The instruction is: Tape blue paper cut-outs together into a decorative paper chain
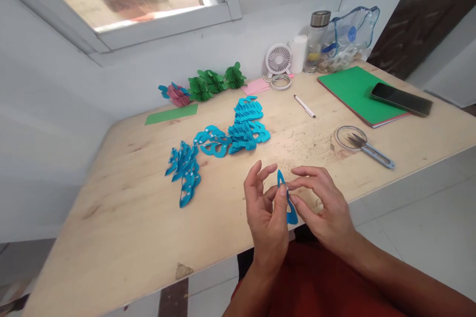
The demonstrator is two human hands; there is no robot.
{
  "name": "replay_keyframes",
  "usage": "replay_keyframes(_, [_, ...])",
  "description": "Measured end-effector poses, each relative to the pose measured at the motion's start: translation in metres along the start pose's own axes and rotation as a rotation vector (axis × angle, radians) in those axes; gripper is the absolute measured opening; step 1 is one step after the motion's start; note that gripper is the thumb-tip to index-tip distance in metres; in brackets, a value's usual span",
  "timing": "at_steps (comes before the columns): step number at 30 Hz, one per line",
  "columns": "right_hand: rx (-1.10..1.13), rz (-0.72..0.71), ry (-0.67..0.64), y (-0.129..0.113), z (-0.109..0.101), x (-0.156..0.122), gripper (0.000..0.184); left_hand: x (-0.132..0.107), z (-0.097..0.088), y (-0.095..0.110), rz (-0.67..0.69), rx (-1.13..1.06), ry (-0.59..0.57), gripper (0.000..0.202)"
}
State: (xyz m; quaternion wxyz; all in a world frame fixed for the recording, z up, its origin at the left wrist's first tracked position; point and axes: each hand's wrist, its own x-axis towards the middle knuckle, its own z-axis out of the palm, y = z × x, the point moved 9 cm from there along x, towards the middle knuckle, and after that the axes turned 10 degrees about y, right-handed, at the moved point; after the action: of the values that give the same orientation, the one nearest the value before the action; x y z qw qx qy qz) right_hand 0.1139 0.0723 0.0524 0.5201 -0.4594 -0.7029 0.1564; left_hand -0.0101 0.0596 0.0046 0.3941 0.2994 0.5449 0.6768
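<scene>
A blue paper cutout (292, 215) with an open middle is held near the table's front edge. My left hand (266, 213) pinches it between thumb and fingers, with the other fingers curled upward. From the other side, my right hand (325, 203) has its thumb and fingertips closed on the cutout's edge, where a tiny white bit shows. Beyond my hands lies a bunched stack of blue paper cutouts (243, 136). Single cutouts (213, 148) spread left of it, and a fanned group (186, 163) with small white patches lies further left.
Green folded-paper pieces (211, 81) and a pink one (177, 95) stand by the wall. Scissors (372, 151) lie across a tape roll (344, 133) at right. Behind are a pen (305, 106), green paper (357, 91), phone (401, 99), fan (278, 59) and bottle (317, 42).
</scene>
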Motion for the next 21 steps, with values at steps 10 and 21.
replay_keyframes(10, [-0.027,-0.084,0.009,-0.004,-0.001,0.004,0.015,0.0,-0.004,-0.003,0.021,0.039,-0.024,0.049])
replay_keyframes(21, [-0.199,-0.493,-0.039,-0.026,-0.001,0.005,0.019,-0.002,-0.002,0.0,-0.046,0.059,-0.086,0.048])
